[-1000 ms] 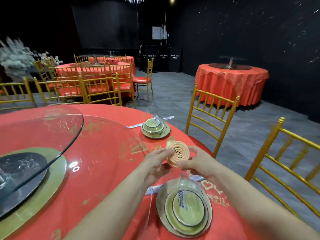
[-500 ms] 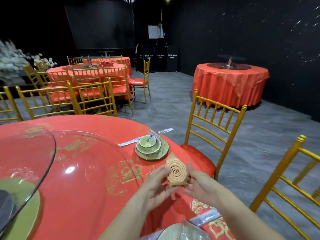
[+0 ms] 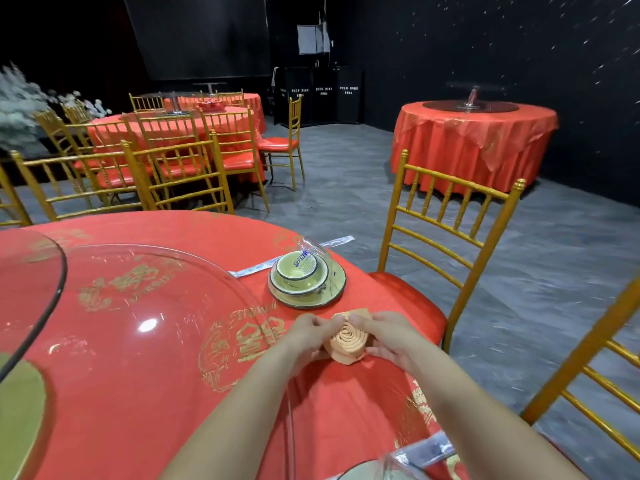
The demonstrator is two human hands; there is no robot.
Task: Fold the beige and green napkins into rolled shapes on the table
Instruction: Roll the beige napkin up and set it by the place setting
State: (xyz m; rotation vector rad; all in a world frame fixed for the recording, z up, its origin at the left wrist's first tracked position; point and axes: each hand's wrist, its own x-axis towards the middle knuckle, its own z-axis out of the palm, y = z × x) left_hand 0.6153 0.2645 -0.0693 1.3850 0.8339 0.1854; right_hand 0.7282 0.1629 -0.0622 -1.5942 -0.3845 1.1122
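Head view: the rolled napkin point(image 3: 348, 342), spiral end up, is at the table's point(image 3: 166, 393) right edge, just near of the wrapped bowls point(image 3: 301, 275). The left hand point(image 3: 306, 336) and right hand point(image 3: 389, 341) pinch its sides with curled fingers.

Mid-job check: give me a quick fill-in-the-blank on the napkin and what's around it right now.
1. The left hand and right hand together hold a rolled ____ napkin.
2. The napkin's upper end shows a ____ of layers.
3. The tablecloth beneath it is ____.
4. The chair nearest the napkin has a ____ frame.

Missing words: beige; spiral; red; gold.
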